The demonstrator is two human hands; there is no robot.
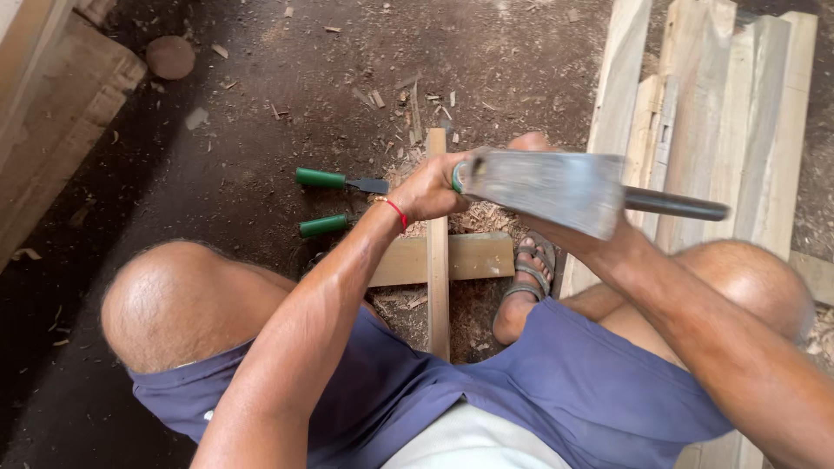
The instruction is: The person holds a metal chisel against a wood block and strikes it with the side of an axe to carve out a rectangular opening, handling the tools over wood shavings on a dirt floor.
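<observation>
Our left hand [430, 187] grips the chisel [458, 176] on the stiff stick [437, 260]; our right hand [599, 239], mid-frame, swings a heavy-looking hammer [556, 187].

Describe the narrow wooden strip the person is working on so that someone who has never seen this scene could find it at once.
Find the seated person's bare knees; on the dirt floor between them lies a narrow wooden strip, pointing away from the person. It crosses over a wider flat board, and the left hand grips a tool above its far end.
</observation>
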